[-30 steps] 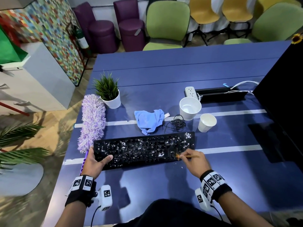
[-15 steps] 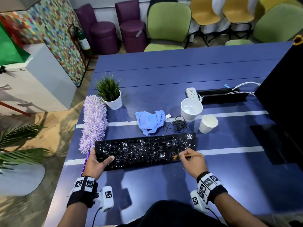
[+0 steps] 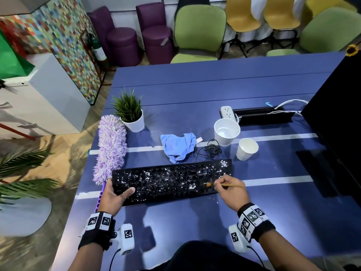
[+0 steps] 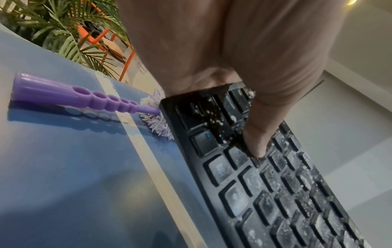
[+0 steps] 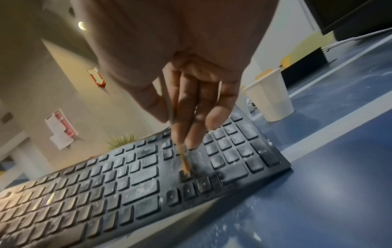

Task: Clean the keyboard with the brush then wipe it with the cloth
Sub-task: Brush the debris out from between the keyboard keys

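Observation:
A black keyboard [image 3: 172,179] speckled with white crumbs lies on the blue table [image 3: 195,90]. My left hand [image 3: 115,192] grips its left end, thumb [image 4: 256,144] pressed on the keys and fingers round the edge. My right hand [image 3: 230,189] pinches a thin wooden brush [image 3: 224,185]; in the right wrist view the brush [image 5: 184,161] has its bristles on the keys [image 5: 148,181] near the right end. A crumpled blue cloth [image 3: 178,146] lies just behind the keyboard.
A purple fluffy duster [image 3: 111,145] lies along the left table edge, its handle [image 4: 80,97] beside my left hand. A potted plant [image 3: 130,114], a white pot [image 3: 226,132], a paper cup [image 3: 247,148], a coiled cable [image 3: 212,149], a power strip [image 3: 228,113] and a dark monitor [image 3: 338,118] stand behind.
The brush tip has shifted slightly left and back across the right-hand keys. My left hand keeps its hold on the keyboard's left end.

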Demonstrator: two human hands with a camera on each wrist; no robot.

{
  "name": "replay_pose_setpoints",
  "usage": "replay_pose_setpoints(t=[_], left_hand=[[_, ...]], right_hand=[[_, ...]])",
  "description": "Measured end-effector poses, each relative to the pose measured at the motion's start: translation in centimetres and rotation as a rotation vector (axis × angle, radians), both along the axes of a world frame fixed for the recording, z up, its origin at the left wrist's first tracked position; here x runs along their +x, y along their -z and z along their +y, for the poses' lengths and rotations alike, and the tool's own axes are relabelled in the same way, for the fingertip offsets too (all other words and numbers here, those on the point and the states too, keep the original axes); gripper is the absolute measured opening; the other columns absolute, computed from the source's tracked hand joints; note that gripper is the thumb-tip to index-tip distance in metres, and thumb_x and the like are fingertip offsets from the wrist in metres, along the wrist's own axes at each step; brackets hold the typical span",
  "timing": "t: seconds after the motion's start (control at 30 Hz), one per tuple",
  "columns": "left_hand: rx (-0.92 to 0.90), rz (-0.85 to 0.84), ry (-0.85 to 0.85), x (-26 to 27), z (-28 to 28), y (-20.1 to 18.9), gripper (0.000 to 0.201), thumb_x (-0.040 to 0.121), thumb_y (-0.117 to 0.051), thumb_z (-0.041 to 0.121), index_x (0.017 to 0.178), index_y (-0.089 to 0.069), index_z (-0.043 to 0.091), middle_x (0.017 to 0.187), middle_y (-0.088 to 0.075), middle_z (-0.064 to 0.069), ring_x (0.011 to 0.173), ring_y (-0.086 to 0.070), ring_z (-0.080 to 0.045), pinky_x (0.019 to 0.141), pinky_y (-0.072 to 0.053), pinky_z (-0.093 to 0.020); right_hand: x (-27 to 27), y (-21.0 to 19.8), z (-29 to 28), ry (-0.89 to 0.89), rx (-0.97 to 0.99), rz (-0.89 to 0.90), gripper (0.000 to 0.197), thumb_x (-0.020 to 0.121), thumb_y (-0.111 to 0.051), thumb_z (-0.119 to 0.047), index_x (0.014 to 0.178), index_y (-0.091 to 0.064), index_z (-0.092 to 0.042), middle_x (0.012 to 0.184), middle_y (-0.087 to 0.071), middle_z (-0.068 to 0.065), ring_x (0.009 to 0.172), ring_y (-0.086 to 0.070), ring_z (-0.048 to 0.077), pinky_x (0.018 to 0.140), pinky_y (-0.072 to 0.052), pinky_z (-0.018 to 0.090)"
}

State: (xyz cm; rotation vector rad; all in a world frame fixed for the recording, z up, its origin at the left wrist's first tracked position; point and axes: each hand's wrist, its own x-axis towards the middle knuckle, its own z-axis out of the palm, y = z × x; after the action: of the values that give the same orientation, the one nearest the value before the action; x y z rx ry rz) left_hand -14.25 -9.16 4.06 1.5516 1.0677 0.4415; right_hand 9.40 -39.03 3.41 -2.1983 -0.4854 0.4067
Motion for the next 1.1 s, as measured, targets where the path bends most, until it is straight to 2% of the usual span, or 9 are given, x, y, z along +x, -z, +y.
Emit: replay_pose_setpoints(t=[0.13, 0.27, 0.33, 0.53, 0.63, 0.77, 0.9, 1.03, 1.1], left_hand=[[0.006, -0.004, 0.019, 0.1, 0.3, 0.1, 0.052, 0.072, -0.078, -0.002, 0.113, -0.05, 0.012, 0.101, -0.068, -0.007, 0.09, -0.064, -0.019, 0.089, -0.048, -0.036], [0.001, 0.0, 0.02, 0.3, 0.5, 0.1, 0.052, 0.072, -0.077, -0.003, 0.114, -0.049, 0.011, 0.101, -0.068, -0.009, 0.09, -0.064, -0.021, 0.09, -0.048, -0.038], [0.003, -0.003, 0.022, 0.4, 0.3, 0.2, 0.053, 0.071, -0.078, -0.003, 0.114, -0.049, 0.011, 0.103, -0.068, -0.01, 0.092, -0.064, -0.023, 0.09, -0.049, -0.038], [0.006, 0.003, 0.017, 0.2, 0.3, 0.1, 0.053, 0.072, -0.078, -0.001, 0.114, -0.049, 0.013, 0.105, -0.068, -0.01, 0.094, -0.064, -0.023, 0.092, -0.048, -0.038], [0.006, 0.003, 0.012, 0.3, 0.2, 0.0, 0.053, 0.072, -0.078, -0.001, 0.114, -0.049, 0.012, 0.103, -0.067, -0.008, 0.094, -0.063, -0.023, 0.093, -0.048, -0.038], [0.01, -0.003, 0.013, 0.3, 0.0, -0.2, 0.053, 0.072, -0.077, -0.002, 0.114, -0.049, 0.011, 0.103, -0.067, -0.009, 0.093, -0.063, -0.023, 0.09, -0.047, -0.035], [0.01, 0.0, 0.014, 0.2, 0.1, 0.0, 0.052, 0.072, -0.077, -0.002, 0.112, -0.049, 0.013, 0.101, -0.067, -0.005, 0.094, -0.063, -0.022, 0.092, -0.047, -0.037], [0.02, 0.009, 0.016, 0.2, -0.1, -0.1, 0.054, 0.072, -0.077, -0.002, 0.115, -0.048, 0.013, 0.102, -0.067, -0.005, 0.094, -0.063, -0.021, 0.09, -0.046, -0.034], [0.019, 0.011, 0.015, 0.2, 0.1, 0.1, 0.054, 0.071, -0.078, 0.0, 0.114, -0.049, 0.013, 0.103, -0.067, -0.005, 0.095, -0.063, -0.021, 0.09, -0.046, -0.033]], right_hand=[[0.1, 0.0, 0.8, 0.067, 0.043, -0.068, 0.032, 0.082, -0.067, -0.015, 0.056, -0.056, -0.031, 0.055, -0.063, -0.024, 0.061, -0.059, -0.005, 0.059, -0.04, 0.004], [-0.7, 0.6, 1.4, -0.122, 0.006, 0.009, 0.019, 0.083, -0.068, -0.028, 0.065, -0.064, -0.029, 0.067, -0.071, -0.016, 0.066, -0.065, 0.004, 0.069, -0.053, 0.025], [-0.6, 0.8, 1.3, -0.038, 0.032, -0.013, 0.016, 0.083, -0.068, -0.026, 0.067, -0.066, -0.024, 0.063, -0.069, -0.011, 0.063, -0.064, 0.008, 0.068, -0.054, 0.028], [-0.8, 0.4, 1.4, -0.166, 0.03, 0.019, 0.017, 0.084, -0.068, -0.025, 0.067, -0.066, -0.028, 0.065, -0.071, -0.011, 0.062, -0.064, 0.006, 0.064, -0.054, 0.025], [-0.5, 0.8, 1.3, -0.1, 0.149, -0.06, 0.014, 0.086, -0.069, -0.022, 0.073, -0.065, -0.027, 0.067, -0.07, -0.009, 0.062, -0.065, 0.007, 0.059, -0.051, 0.021], [-1.2, 0.5, 1.5, -0.338, -0.025, -0.01, 0.012, 0.088, -0.065, -0.023, 0.076, -0.068, -0.021, 0.066, -0.066, -0.018, 0.064, -0.061, -0.004, 0.057, -0.044, 0.014], [-1.3, 0.9, 1.4, -0.242, 0.093, -0.073, 0.013, 0.089, -0.064, -0.025, 0.076, -0.063, -0.028, 0.069, -0.069, -0.011, 0.061, -0.064, 0.006, 0.055, -0.05, 0.02], [-1.8, 1.3, 1.5, -0.39, -0.086, -0.032, 0.024, 0.088, -0.064, -0.028, 0.067, -0.056, -0.038, 0.07, -0.065, -0.023, 0.066, -0.061, -0.004, 0.062, -0.049, 0.019], [-1.8, 1.6, 1.2, -0.327, -0.048, -0.056, 0.021, 0.088, -0.063, -0.03, 0.07, -0.056, -0.039, 0.07, -0.066, -0.021, 0.066, -0.062, -0.002, 0.062, -0.05, 0.021]])
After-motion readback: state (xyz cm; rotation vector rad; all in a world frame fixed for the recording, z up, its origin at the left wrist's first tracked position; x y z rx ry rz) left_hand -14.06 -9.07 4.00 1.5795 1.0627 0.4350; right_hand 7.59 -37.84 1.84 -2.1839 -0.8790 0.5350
